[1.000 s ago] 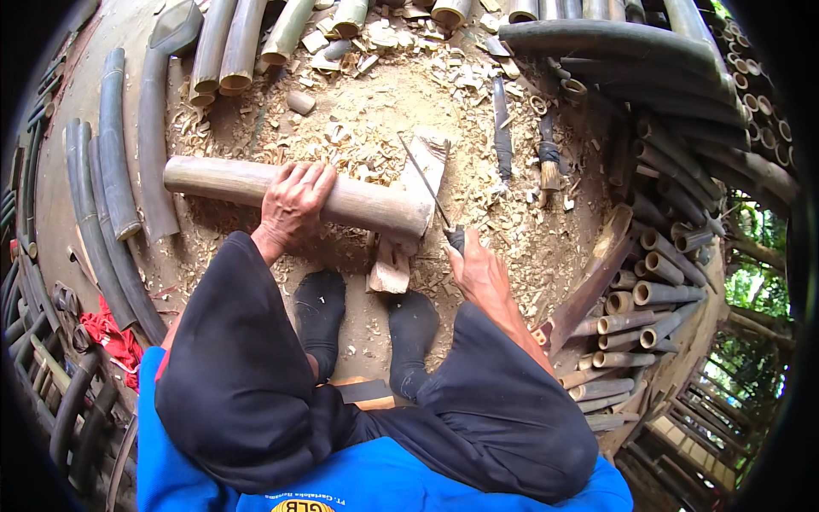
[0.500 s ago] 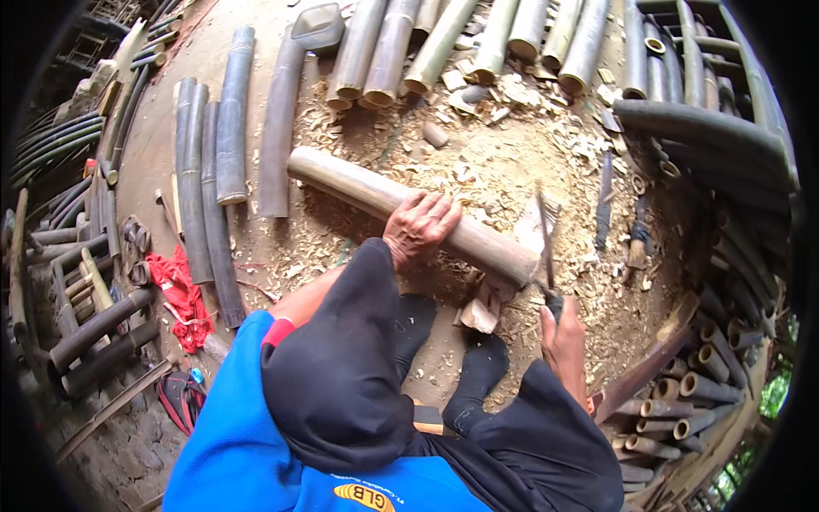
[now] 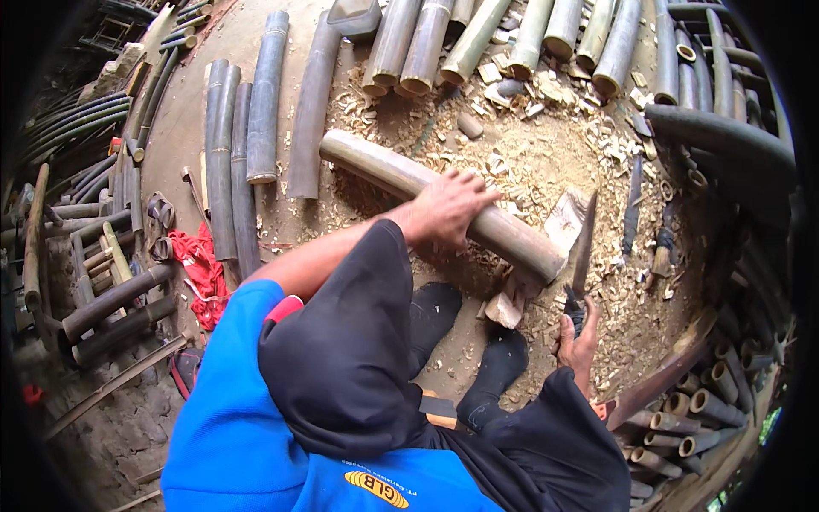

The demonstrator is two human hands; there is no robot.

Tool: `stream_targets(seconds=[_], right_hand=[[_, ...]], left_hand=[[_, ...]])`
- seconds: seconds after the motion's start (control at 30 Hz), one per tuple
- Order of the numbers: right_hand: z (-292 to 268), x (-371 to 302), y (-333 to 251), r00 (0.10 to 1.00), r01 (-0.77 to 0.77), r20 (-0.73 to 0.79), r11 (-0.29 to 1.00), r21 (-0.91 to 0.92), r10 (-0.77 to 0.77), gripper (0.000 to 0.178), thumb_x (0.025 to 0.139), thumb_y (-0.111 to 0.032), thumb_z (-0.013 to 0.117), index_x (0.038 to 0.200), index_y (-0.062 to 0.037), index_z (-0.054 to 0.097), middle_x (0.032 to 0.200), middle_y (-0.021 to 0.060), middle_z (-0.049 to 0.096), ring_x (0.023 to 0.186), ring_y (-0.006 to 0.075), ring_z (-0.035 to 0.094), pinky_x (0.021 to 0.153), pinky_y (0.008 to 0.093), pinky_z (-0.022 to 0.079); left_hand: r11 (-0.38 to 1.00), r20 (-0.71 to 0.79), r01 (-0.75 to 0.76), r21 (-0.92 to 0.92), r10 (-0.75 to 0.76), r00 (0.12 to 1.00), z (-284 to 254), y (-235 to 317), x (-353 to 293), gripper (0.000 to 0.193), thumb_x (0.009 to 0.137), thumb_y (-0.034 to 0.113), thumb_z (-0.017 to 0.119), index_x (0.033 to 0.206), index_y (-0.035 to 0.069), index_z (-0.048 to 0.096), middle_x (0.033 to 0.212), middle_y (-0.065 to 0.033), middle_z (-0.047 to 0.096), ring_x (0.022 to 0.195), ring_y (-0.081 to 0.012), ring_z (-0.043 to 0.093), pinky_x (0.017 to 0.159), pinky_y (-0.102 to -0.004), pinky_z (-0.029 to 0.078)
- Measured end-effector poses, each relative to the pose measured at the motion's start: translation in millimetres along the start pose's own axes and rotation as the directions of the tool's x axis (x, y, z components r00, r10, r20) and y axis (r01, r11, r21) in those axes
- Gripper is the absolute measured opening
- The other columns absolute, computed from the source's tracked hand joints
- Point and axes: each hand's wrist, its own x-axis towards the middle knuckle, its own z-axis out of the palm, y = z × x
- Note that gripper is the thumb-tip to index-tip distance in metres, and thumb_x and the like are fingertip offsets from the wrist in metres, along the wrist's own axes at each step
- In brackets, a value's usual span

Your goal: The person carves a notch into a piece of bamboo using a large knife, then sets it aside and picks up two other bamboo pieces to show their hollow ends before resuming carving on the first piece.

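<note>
A thick brown bamboo tube (image 3: 401, 175) lies slantwise before my knees, its near right end above a pale wooden block (image 3: 505, 311) by my foot. My left hand (image 3: 454, 206) grips it from above past the middle, fingers over its far side. To the right of the tube's near end, my right hand (image 3: 580, 338) is closed around the dark wrapped handle of a long knife (image 3: 586, 243). The blade points away from me, tip leaning right, apart from the tube. Part of the handle is hidden in my palm.
Wood chips (image 3: 512, 166) cover the ground ahead. Several bamboo tubes (image 3: 264, 102) lie at the far side and left. A second dark-handled tool (image 3: 664, 243) and a dark blade (image 3: 632, 205) lie at right. A bamboo stack (image 3: 717, 405) stands near right; a red cloth (image 3: 201, 269) lies left.
The knife blade has turned to show its flat side, and its tip has swung right, away from the tube's end. My left hand has shifted its hold on the tube. The whole view has moved slightly.
</note>
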Motion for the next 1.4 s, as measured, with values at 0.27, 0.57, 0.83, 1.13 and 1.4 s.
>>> stream_targets(seconds=[0.27,0.57,0.83,1.13,1.4], right_hand=[[-13,3,-10,0.998,0.034,0.053,0.987,-0.158,-0.026,0.053,0.101,-0.018,0.064,0.148,-0.0045,0.043,0.099,0.028,0.071,0.085,0.0519,0.07,0.072,0.0541,0.054],[-43,12,-90,0.806,0.513,-0.248,0.844,-0.16,-0.537,0.047,0.104,-0.025,0.067,0.133,0.0093,0.051,0.105,0.0272,0.07,0.08,0.0349,0.077,0.066,0.0422,0.063],[-20,24,-80,0.989,0.125,0.121,0.942,-0.313,-0.091,0.043,0.1,-0.018,0.069,0.132,0.0053,0.051,0.1,0.0301,0.07,0.077,0.0467,0.073,0.065,0.0474,0.061],[-7,33,-40,0.989,0.146,0.055,0.861,-0.486,-0.137,0.036,0.104,-0.024,0.064,0.123,0.0037,0.052,0.09,0.0273,0.069,0.066,0.0397,0.072,0.058,0.048,0.059],[-36,21,-83,0.807,0.547,-0.214,0.833,-0.08,-0.55,0.043,0.104,-0.028,0.068,0.127,0.0051,0.053,0.091,0.0224,0.07,0.073,0.0348,0.075,0.063,0.0423,0.062]], left_hand=[[0.992,0.093,-0.017,-0.123,0.028,0.995,6,-19,19,0.084,0.055,0.036,0.093,0.129,0.01,0.062,0.119,-0.0107,0.068,0.117,-0.0305,0.064,0.098,-0.0484,0.046],[0.996,0.031,-0.044,-0.075,0.047,0.998,-1,2,26,0.07,0.054,0.033,0.094,0.109,0.007,0.059,0.1,-0.0129,0.067,0.104,-0.0345,0.066,0.09,-0.0465,0.052],[0.997,-0.029,-0.064,-0.041,0.063,0.998,4,-6,15,0.064,0.055,0.025,0.088,0.11,0.008,0.059,0.1,-0.0125,0.067,0.103,-0.0333,0.067,0.09,-0.0451,0.052],[0.993,-0.057,-0.098,-0.061,0.094,0.994,5,-1,26,0.063,0.055,0.025,0.088,0.109,0.009,0.059,0.099,-0.0114,0.067,0.103,-0.0331,0.067,0.09,-0.0452,0.052],[0.994,-0.036,-0.064,-0.083,0.061,0.998,1,-2,23,0.06,0.056,0.022,0.087,0.108,0.007,0.059,0.099,-0.013,0.067,0.101,-0.0346,0.067,0.088,-0.045,0.054]])
